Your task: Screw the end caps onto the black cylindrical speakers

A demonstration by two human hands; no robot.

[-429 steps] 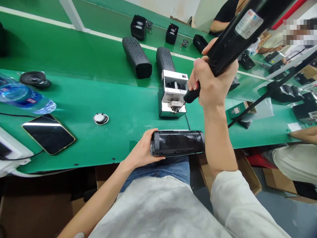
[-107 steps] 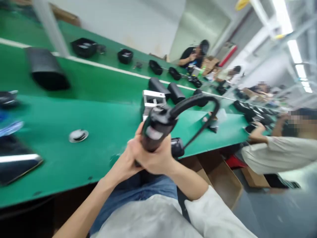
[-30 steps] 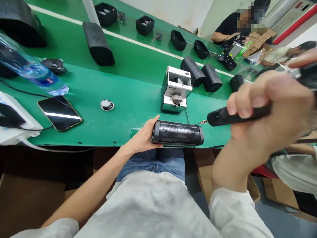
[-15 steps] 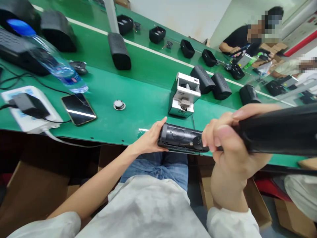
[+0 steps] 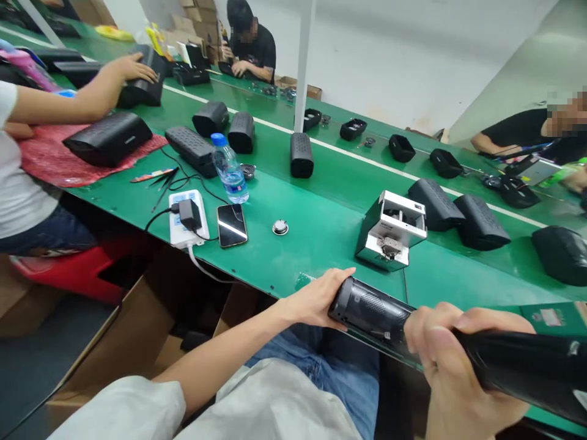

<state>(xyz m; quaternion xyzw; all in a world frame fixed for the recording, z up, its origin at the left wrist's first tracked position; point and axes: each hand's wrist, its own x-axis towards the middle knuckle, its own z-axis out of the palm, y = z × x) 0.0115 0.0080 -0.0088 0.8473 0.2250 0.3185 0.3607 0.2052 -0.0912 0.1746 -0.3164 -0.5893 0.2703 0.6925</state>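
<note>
My left hand (image 5: 323,297) is closed around the near-left end of a black speaker housing (image 5: 373,305) with a perforated grille, lying on its side at the table's front edge. In my right hand (image 5: 463,354) is a thick black electric screwdriver (image 5: 532,373), its body running off to the right. Its working end points left, over the housing; my fingers partly hide the tip and the housing's right end. Just beyond the housing stands a silver and black screw feeder (image 5: 392,232). A small round silver part (image 5: 280,227) lies to its left.
A phone (image 5: 232,225), a power strip (image 5: 188,217) with cables and a water bottle (image 5: 230,171) stand to the left. Several black speakers (image 5: 301,156) line the green bench. A co-worker's hand (image 5: 137,68) touches a speaker at far left; other people sit across.
The view has swung left, bringing the co-worker and the red wrap into sight. My left hand still grips the housing, and my right hand still holds the screwdriver over it.
</note>
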